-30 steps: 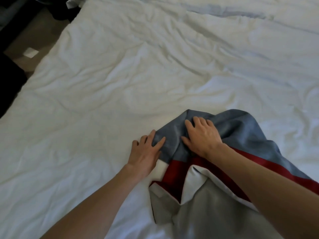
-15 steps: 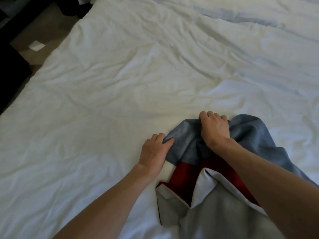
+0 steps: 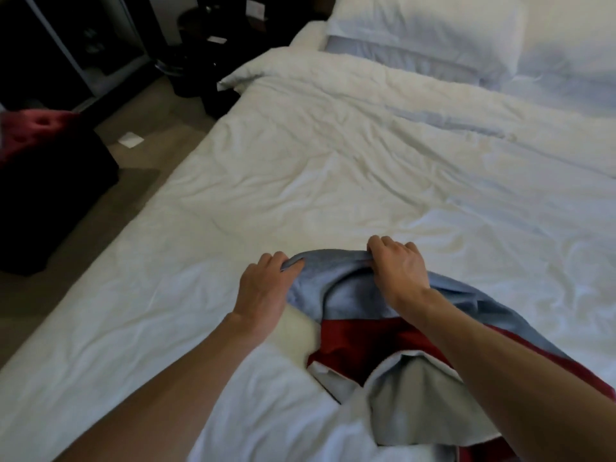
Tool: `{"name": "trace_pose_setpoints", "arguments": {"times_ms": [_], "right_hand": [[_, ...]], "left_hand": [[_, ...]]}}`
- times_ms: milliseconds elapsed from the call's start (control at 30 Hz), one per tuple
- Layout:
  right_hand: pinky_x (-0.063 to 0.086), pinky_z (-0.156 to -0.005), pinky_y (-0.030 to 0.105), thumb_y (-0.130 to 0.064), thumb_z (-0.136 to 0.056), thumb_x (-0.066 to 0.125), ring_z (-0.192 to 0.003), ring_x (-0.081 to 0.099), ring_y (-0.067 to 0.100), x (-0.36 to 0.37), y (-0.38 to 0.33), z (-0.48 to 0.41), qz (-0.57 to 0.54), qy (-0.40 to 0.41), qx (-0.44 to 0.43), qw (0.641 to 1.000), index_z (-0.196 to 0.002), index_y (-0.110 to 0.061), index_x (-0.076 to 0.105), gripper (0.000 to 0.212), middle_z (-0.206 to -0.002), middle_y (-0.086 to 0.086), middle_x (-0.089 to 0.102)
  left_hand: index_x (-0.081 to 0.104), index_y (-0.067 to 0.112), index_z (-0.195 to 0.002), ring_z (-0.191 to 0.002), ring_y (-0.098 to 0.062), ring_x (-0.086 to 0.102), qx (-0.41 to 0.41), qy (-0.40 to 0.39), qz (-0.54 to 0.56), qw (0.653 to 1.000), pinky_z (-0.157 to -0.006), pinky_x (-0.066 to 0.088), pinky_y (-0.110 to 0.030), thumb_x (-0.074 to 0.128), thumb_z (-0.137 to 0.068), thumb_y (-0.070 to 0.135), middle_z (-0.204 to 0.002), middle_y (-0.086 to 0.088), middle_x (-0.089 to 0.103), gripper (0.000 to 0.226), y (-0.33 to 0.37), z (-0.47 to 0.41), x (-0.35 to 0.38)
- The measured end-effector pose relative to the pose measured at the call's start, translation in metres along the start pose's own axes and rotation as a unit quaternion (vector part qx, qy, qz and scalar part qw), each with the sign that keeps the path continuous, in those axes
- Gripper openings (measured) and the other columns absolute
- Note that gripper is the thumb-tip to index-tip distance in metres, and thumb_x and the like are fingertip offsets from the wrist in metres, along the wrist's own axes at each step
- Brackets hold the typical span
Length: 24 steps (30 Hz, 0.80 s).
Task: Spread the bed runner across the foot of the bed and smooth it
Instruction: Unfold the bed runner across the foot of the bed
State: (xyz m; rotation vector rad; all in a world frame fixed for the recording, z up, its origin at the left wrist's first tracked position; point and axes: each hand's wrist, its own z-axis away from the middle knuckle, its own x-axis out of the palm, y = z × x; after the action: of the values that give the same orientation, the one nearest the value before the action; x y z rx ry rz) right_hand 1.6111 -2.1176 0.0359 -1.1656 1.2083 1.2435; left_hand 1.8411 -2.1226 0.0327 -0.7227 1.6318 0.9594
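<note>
The bed runner, grey-blue with a red band and a pale grey underside, lies bunched on the white duvet near the front of the bed. My left hand grips its grey-blue edge at the left. My right hand grips the same edge a little farther right, fingers curled over the fabric. The runner's right part trails out of view under my right forearm.
Two white pillows lie at the head of the bed. Left of the bed are a beige floor, a dark seat with a red cushion, dark furniture and a slip of paper.
Both hands went from lying on the runner to gripping its grey-blue edge and moved it farther up the bed. My head rose, bringing the pillows and the room's left side into view.
</note>
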Motion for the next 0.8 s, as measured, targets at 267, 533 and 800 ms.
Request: {"name": "trace_pose_setpoints", "arguments": {"times_ms": [267, 533, 800], "right_hand": [[0.028, -0.073, 0.030, -0.016, -0.089, 0.052, -0.080, 0.055, 0.024, -0.042, -0.074, 0.027, -0.015, 0.019, -0.054, 0.998, -0.086, -0.020, 0.032, 0.020, -0.087, 0.000, 0.055], [0.031, -0.070, 0.030, -0.020, -0.091, 0.053, -0.079, 0.055, 0.023, -0.054, -0.127, 0.062, -0.024, 0.038, -0.114, 0.993, -0.086, -0.020, 0.034, 0.020, -0.086, -0.001, 0.055], [0.039, -0.072, 0.031, -0.027, -0.098, 0.045, -0.080, 0.056, 0.023, -0.068, -0.178, 0.085, -0.043, 0.038, -0.172, 0.983, -0.096, -0.016, 0.045, 0.011, -0.091, 0.001, 0.057]], "left_hand": [[0.071, 0.016, -0.097, -0.061, -0.024, 0.057, -0.012, 0.015, -0.052, 0.998, -0.044, 0.042, -0.030, 0.079, -0.035, -0.008, -0.075, -0.004, 0.060, 0.067, -0.041, 0.064, -0.062], [0.069, 0.012, -0.109, -0.072, -0.029, 0.059, -0.083, 0.005, -0.034, 0.996, -0.054, 0.048, -0.037, 0.080, -0.047, -0.009, -0.084, -0.009, 0.062, 0.066, -0.047, 0.140, -0.102], [0.061, 0.015, -0.123, -0.086, -0.031, 0.057, -0.129, 0.005, -0.048, 0.990, -0.067, 0.046, -0.039, 0.070, -0.065, -0.007, -0.098, -0.011, 0.061, 0.063, -0.064, 0.199, -0.133]]}}
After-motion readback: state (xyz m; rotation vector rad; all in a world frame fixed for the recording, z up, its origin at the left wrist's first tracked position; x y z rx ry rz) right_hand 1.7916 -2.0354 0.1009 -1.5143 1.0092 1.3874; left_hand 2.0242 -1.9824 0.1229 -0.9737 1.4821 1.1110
